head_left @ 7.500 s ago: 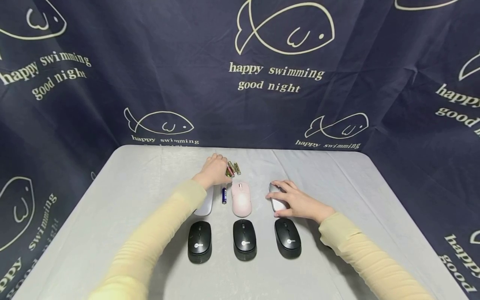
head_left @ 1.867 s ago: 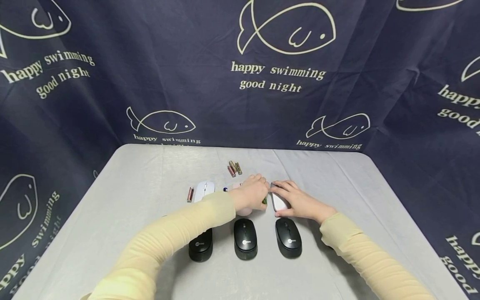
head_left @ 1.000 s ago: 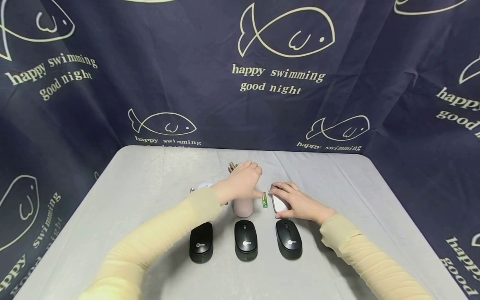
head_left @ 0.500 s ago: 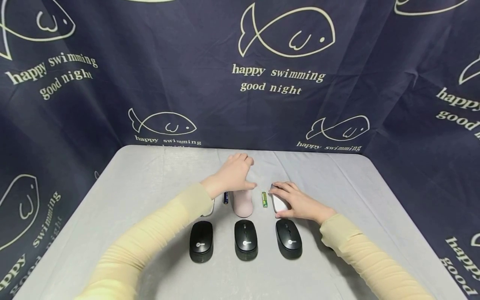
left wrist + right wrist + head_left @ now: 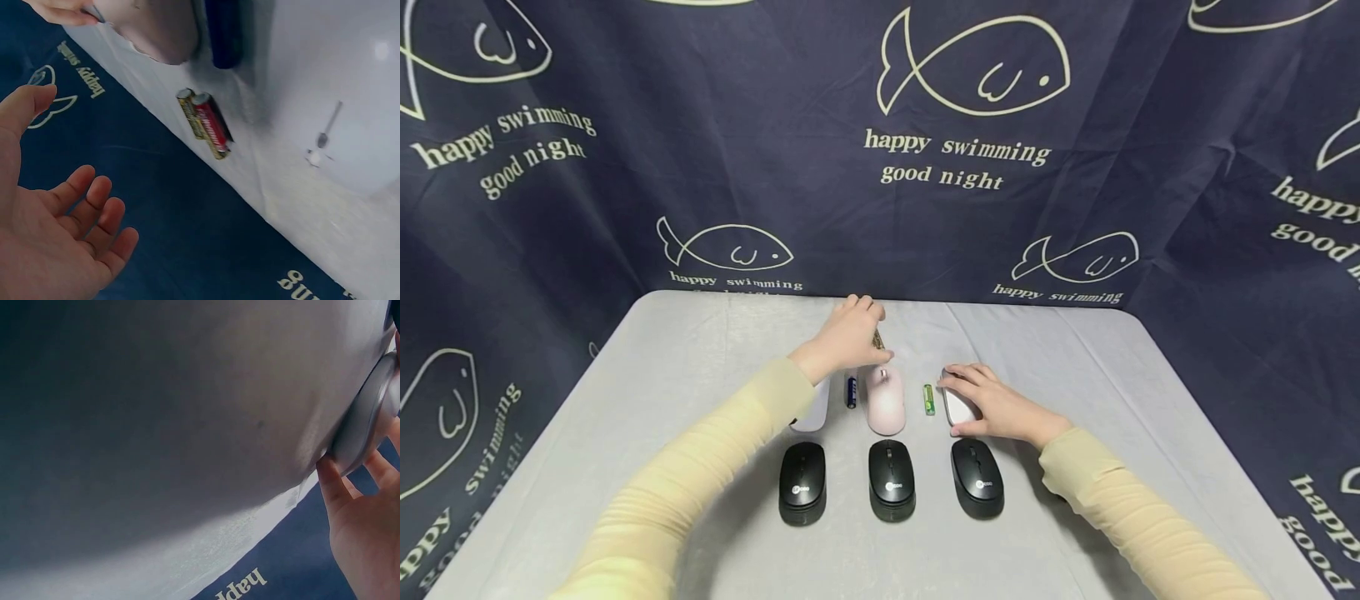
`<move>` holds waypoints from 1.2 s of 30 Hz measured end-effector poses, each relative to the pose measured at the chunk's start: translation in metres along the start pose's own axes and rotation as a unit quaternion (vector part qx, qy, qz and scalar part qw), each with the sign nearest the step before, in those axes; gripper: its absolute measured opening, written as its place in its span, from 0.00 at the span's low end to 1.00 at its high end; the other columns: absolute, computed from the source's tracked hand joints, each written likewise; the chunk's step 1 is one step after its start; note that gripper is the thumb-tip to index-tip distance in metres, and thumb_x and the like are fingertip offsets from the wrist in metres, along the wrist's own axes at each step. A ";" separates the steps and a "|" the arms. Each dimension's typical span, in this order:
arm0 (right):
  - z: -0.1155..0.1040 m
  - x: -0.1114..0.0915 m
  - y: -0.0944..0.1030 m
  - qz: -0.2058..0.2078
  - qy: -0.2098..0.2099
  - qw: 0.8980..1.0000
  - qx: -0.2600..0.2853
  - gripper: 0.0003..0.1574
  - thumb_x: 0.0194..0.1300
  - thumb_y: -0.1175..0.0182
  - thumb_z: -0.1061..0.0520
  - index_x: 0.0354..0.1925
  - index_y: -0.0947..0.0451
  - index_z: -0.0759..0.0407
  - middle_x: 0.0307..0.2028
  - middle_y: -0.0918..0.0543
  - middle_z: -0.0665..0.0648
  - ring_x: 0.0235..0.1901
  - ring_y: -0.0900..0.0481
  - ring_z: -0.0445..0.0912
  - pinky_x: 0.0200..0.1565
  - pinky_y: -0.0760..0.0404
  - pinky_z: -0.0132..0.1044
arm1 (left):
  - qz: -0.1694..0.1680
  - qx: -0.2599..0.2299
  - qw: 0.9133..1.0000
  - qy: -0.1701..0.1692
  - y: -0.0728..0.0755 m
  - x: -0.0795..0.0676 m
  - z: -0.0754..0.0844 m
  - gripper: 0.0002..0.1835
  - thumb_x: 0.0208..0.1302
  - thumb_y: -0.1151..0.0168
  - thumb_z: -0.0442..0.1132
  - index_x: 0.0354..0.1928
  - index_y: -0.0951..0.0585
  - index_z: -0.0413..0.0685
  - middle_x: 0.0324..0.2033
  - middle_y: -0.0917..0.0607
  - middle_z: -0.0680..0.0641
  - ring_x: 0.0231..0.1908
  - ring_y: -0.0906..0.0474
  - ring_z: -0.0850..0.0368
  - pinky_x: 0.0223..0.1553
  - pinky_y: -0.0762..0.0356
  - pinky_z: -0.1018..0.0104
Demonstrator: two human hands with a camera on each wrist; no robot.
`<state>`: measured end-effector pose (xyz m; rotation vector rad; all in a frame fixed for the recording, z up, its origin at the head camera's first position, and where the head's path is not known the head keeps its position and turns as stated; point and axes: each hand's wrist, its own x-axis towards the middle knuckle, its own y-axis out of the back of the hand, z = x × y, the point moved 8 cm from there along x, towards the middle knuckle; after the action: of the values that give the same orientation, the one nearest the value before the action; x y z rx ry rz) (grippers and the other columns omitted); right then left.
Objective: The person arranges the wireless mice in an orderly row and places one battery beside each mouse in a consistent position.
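Note:
My left hand (image 5: 847, 333) hovers over the small battery pile at the back, palm toward it, fingers loosely bent and holding nothing. In the left wrist view, a red battery (image 5: 214, 124) lies among gold batteries (image 5: 190, 114), apart from the fingers. With thumb and fingers about its sides, my right hand (image 5: 1000, 404) grips a white computer mouse (image 5: 957, 408) on the table. A green battery (image 5: 929, 399) lies left of that mouse. Between a pink mouse (image 5: 886, 404) and another white mouse (image 5: 814, 410) is a blue battery (image 5: 852, 392). My left arm partly covers this second white mouse.
Three black mice (image 5: 802, 482) stand in a row nearer the front. The table (image 5: 1037, 342) has a pale grey cover, and a dark blue curtain with fish prints (image 5: 820, 158) surrounds its back and sides.
The left hand brought a green battery beside the gripped mouse, released it, then moved back left to the pile. A red battery was set left of the far-left white mouse earlier. The right hand stayed.

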<state>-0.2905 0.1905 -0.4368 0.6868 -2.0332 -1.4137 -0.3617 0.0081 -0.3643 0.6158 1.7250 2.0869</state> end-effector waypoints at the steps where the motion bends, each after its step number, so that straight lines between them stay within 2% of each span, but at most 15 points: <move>1: 0.000 0.000 0.000 -0.001 -0.001 1.000 0.002 0.45 0.48 0.29 0.41 0.61 0.30 0.55 0.64 0.34 0.64 0.62 0.39 0.59 0.60 0.35 0.54 | 0.001 -0.002 1.000 0.004 -0.001 0.001 -0.003 0.34 0.51 0.33 0.58 0.54 0.27 0.43 0.49 0.25 0.45 0.50 0.35 0.48 0.56 0.38 0.54; 9: -0.002 0.000 0.000 0.003 0.003 1.000 0.001 0.45 0.48 0.29 0.42 0.61 0.30 0.55 0.64 0.34 0.64 0.62 0.39 0.59 0.60 0.35 0.55 | -0.003 -0.003 1.000 0.031 -0.014 0.007 -0.023 0.33 0.51 0.35 0.58 0.53 0.27 0.44 0.49 0.25 0.45 0.50 0.34 0.48 0.57 0.39 0.53; 15: -0.002 0.000 0.001 0.004 0.003 1.000 0.002 0.44 0.48 0.29 0.42 0.61 0.30 0.55 0.64 0.34 0.65 0.62 0.39 0.59 0.60 0.35 0.55 | -0.019 -0.008 0.999 0.048 -0.022 0.010 -0.034 0.35 0.51 0.34 0.59 0.55 0.28 0.42 0.49 0.26 0.44 0.51 0.35 0.47 0.59 0.39 0.53; 19: -0.003 0.000 0.002 0.004 0.001 1.000 0.007 0.45 0.47 0.28 0.42 0.61 0.30 0.55 0.64 0.34 0.65 0.62 0.39 0.59 0.60 0.35 0.55 | -0.035 -0.003 0.998 0.060 -0.029 0.012 -0.040 0.37 0.52 0.34 0.58 0.58 0.30 0.40 0.53 0.27 0.41 0.55 0.36 0.45 0.60 0.41 0.52; 22: -0.003 0.000 0.002 0.003 0.001 1.000 0.007 0.45 0.47 0.28 0.42 0.61 0.30 0.56 0.64 0.34 0.65 0.62 0.39 0.59 0.60 0.35 0.55 | -0.041 0.007 0.997 0.063 -0.033 0.012 -0.043 0.38 0.52 0.35 0.58 0.59 0.30 0.39 0.55 0.28 0.39 0.57 0.37 0.44 0.62 0.42 0.51; 28: -0.002 0.000 0.002 0.001 0.000 1.000 0.006 0.45 0.47 0.28 0.42 0.61 0.30 0.55 0.64 0.34 0.65 0.62 0.39 0.59 0.60 0.35 0.55 | -0.047 0.015 0.996 0.071 -0.040 0.013 -0.043 0.36 0.52 0.34 0.57 0.56 0.28 0.40 0.51 0.26 0.41 0.54 0.36 0.45 0.56 0.38 0.52; 36: -0.005 0.000 0.003 0.004 0.006 1.000 0.007 0.45 0.47 0.28 0.42 0.61 0.30 0.56 0.63 0.34 0.65 0.62 0.38 0.59 0.60 0.35 0.55 | -0.057 0.020 0.995 0.084 -0.049 0.016 -0.047 0.36 0.51 0.34 0.57 0.56 0.27 0.39 0.50 0.25 0.41 0.53 0.36 0.46 0.56 0.38 0.53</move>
<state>-0.2878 0.1883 -0.4322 0.6904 -2.0356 -1.3880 -0.4010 -0.0130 -0.4179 0.3517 1.8507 2.0801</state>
